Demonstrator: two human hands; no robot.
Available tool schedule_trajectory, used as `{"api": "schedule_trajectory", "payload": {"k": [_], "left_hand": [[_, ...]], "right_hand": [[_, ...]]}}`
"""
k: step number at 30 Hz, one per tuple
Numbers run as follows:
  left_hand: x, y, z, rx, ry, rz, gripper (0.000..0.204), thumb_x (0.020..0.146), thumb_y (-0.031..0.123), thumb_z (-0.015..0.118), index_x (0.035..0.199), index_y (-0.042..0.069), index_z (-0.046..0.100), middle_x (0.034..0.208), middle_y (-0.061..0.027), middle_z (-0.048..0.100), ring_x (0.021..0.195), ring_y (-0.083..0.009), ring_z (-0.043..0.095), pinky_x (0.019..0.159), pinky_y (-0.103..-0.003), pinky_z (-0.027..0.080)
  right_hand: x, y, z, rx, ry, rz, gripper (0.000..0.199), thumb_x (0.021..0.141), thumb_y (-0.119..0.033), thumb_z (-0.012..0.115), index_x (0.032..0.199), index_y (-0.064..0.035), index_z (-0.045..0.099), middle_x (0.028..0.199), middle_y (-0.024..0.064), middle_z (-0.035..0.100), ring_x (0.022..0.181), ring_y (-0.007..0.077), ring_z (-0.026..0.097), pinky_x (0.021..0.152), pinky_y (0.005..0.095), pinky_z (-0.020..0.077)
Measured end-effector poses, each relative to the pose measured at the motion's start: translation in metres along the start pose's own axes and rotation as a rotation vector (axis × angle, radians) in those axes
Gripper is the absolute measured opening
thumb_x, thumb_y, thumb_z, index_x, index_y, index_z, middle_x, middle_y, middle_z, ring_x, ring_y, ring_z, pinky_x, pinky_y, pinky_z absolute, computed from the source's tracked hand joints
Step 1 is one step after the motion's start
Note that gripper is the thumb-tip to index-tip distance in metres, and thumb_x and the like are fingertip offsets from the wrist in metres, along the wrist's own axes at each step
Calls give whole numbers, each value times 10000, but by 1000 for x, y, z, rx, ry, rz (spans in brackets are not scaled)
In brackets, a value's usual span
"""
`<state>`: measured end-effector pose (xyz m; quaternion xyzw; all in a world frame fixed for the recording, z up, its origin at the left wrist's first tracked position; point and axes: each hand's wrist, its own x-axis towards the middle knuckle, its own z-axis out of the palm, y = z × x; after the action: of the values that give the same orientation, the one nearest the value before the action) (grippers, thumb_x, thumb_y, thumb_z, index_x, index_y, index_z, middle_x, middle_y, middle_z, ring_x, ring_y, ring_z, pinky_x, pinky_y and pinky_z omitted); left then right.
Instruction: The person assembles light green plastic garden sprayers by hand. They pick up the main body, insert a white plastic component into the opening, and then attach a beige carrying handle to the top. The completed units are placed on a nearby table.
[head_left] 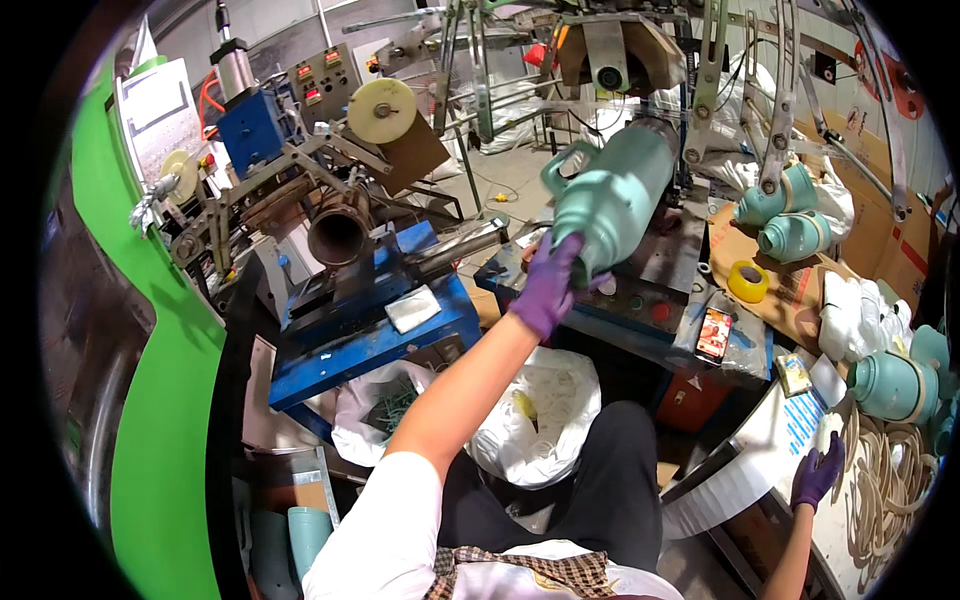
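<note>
Left hand on the teal jug at the machine, right hand idle by the tabletop.

The left hand [548, 283], in a purple glove, reaches up and forward; its fingers [562, 252] are wrapped around the base end of the teal insulated jug [612, 195], which sits lying on the machine's horizontal holder. The jug's long axis runs up and away to the right from the fingers, its handle on the left side. The right hand [818, 472], also gloved, rests low at the tabletop [770, 440] edge with fingers loosely spread, holding nothing, well apart from the jug. More teal jugs [790, 225] lie beyond to the right, a yellow tape roll [747, 281] just below them.
</note>
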<state>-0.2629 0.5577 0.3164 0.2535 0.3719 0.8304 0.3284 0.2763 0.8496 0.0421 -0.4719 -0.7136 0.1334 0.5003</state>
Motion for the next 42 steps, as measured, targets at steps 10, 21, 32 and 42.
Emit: {"api": "schedule_trajectory", "payload": {"k": [10,21,32,42], "left_hand": [[156,-17,-23,482,-143,141,528,954,395,685,1355,75,563,1281,-113,630,1083,-268,611,938,-449,510],[-363,-11,-197,118,686,251,491,1029,301,561,1400,-12,487,1128,-164,646,1057,-314,665,930,-406,562],[-828,-63,-355,-347,1933,311,666,938,697,481,1346,172,519,1430,-34,450,1269,-302,446,1010,-571,430],[-741,19,-386,477,2218,677,389,869,335,767,1141,75,667,1047,-80,665,914,-232,648,790,-361,543]], "right_hand": [[5,20,17,-29,-131,-49,519,963,-22,556,1471,-11,451,1472,164,527,1285,275,534,1099,385,410],[-2,63,74,224,-402,84,314,1043,-372,477,1288,-263,640,961,-37,602,807,100,508,718,295,409],[-16,-5,128,126,-452,-87,346,1029,-272,505,1320,-115,606,1156,81,592,1017,218,530,883,382,428],[42,-12,88,205,-295,-299,392,1016,-181,530,1350,19,574,1333,188,584,1207,325,550,1032,461,446]]}}
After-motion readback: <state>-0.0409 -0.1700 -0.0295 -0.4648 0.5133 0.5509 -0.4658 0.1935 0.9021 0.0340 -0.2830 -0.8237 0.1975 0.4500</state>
